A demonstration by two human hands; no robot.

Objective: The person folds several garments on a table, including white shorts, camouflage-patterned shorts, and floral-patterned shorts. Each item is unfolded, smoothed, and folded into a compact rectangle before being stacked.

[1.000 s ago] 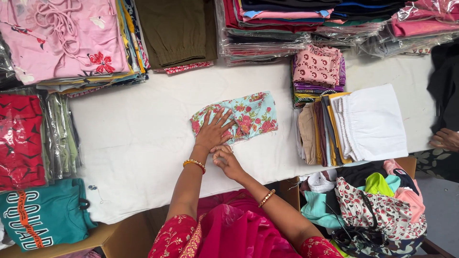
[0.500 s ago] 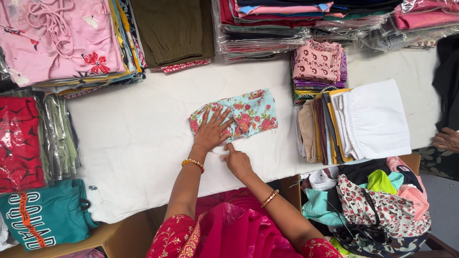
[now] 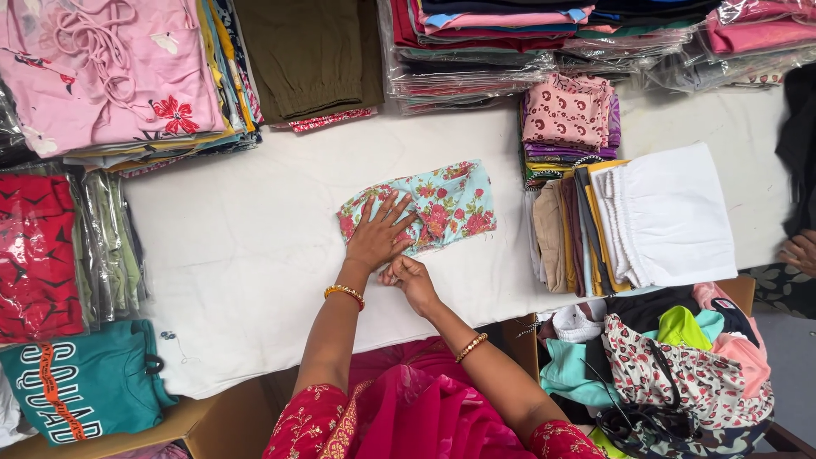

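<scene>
Pressing floral cloth (image 3: 442, 204) w/ left hand (image 3: 378, 238); clear-wrapped garment packs (image 3: 476, 59) behind.

Both bare hands close together, forearms reaching forward.
The left hand (image 3: 378, 238) lies flat, palm down, fingers spread; the right hand (image 3: 410, 277) sits just beside its wrist, fingers curled in a loose pinch.

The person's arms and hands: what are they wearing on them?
Both forearms are bare. The left hand has a gold beaded bangle with small red beads at its wrist; the right hand has a similar thin gold bangle. At the upper arms, short red sleeves with gold floral embroidery show, and a bright pink drape of cloth hangs between them. No rings can be made out.
</scene>
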